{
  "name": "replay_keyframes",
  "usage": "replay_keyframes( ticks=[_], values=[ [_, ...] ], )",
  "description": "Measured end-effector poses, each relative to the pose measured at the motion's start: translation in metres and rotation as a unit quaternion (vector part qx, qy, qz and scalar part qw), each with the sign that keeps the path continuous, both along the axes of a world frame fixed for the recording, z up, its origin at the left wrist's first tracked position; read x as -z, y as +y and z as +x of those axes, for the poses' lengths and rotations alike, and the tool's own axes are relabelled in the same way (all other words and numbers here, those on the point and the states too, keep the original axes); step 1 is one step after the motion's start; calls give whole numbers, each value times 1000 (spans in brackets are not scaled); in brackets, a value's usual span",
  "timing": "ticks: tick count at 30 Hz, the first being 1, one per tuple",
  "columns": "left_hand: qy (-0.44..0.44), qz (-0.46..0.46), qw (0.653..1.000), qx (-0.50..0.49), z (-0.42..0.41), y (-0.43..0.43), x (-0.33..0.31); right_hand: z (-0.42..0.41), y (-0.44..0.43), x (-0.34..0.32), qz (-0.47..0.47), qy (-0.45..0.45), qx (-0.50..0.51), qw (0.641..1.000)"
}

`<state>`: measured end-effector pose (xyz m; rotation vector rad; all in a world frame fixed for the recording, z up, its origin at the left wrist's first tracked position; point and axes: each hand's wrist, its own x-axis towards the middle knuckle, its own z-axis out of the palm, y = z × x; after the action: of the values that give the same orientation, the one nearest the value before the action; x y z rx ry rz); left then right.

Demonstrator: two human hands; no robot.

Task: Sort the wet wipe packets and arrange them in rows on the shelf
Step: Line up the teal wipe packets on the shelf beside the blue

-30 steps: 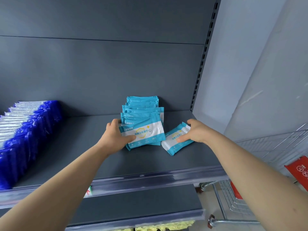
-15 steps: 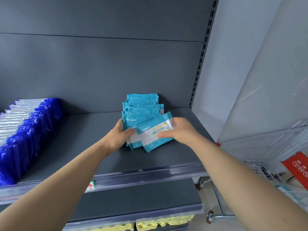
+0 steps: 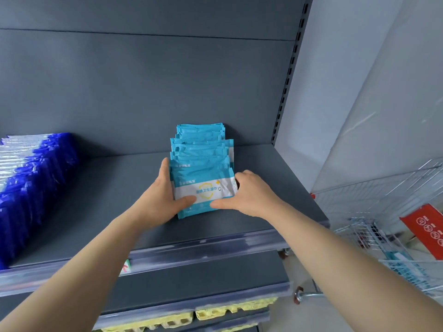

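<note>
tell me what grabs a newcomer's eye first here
The row of teal packets at the middle of the shelf, gripped by the left hand and right hand. Next, the long row of blue packets at the shelf's left end, and a wire cart at right.

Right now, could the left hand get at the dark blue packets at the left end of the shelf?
Probably yes. Only bare shelf lies between the left hand and the dark blue packets. But it grips the teal packets with the right hand, so it would have to let go first.
</note>
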<state>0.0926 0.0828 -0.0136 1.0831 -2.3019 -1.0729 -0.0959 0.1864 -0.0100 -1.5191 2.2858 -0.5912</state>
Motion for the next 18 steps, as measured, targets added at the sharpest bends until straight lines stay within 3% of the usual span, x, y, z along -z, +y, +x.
replay_keyframes(
  ticks=[3, 6, 10, 18],
  values=[
    [2, -69, 997, -39, -3, 2, -5, -14, 14, -10, -3, 26, 3, 1000],
    [-84, -219, 968, -88, -32, 20, -14, -38, 35, -21, -35, 62, -2, 997],
    [-68, -370, 925, -44, -101, 57, -26, -97, 70, -26, -55, 133, 8, 990],
    [-56, -391, 913, 99, -302, 158, -4, -269, 180, -4, -19, 186, 71, 980]
  ],
)
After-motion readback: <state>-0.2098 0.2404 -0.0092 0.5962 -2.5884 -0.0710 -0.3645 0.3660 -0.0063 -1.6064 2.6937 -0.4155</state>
